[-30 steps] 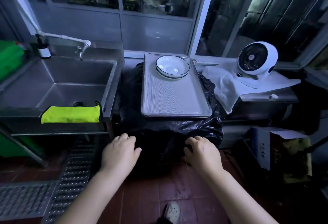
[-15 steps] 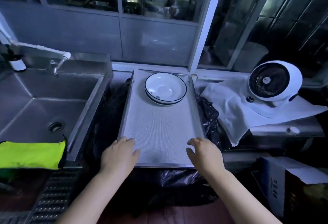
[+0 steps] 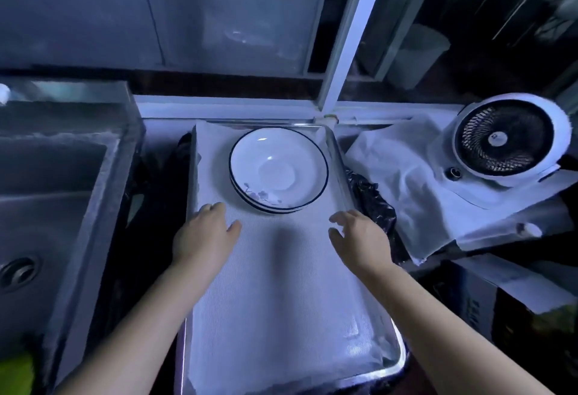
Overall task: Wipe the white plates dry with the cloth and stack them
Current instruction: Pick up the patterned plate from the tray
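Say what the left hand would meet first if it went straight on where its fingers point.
Probably the plates: the left hand points across the tray at the stack's near left rim. Its height is unclear, so it might pass over that rim.

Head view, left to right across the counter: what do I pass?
Sink → left hand → plates → right hand → fan.
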Tool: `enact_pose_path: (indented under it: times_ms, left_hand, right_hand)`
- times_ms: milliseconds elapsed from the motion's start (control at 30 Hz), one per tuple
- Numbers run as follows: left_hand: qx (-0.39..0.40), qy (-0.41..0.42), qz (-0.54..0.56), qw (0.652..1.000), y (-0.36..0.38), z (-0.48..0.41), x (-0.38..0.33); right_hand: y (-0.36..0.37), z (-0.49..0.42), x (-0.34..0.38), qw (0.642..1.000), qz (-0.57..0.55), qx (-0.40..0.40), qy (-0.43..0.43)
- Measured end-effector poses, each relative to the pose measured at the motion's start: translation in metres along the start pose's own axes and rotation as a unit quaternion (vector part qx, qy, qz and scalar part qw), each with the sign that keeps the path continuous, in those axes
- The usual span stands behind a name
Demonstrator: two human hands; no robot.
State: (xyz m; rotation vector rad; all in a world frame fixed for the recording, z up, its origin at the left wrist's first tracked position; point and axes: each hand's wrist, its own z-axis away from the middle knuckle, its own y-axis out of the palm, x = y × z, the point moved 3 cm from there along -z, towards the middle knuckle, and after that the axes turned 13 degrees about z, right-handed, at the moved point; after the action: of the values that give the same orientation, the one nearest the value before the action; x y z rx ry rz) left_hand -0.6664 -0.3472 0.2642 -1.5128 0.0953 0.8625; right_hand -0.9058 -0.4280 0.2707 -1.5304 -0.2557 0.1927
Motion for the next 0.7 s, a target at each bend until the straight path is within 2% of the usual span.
enact_pose_path:
  times_ms: [200,400,533,700]
  left_hand:
    - [-0.011,0.003,0.054,0.998,0.010,-0.091,0.001]
    - [-0.025,0.000,0.074,0.997,0.030,-0.151,0.011]
    - [-0.026,-0.005,0.079,0.997,0.039,-0.179,0.019]
    - [0.042,-0.070,0.188,0.979,0.057,-0.195,0.033]
  right_hand:
    - [0.024,-0.082,0.020,0.999,0.033,0.008,0.033]
    - [0.060,-0.135,0.022,0.991,-0.062,0.038,0.108]
    - [0.076,-0.153,0.018,0.964,-0.187,0.030,0.189]
    - [0.091,-0.162,0.012,0.907,-0.337,0.057,0.245]
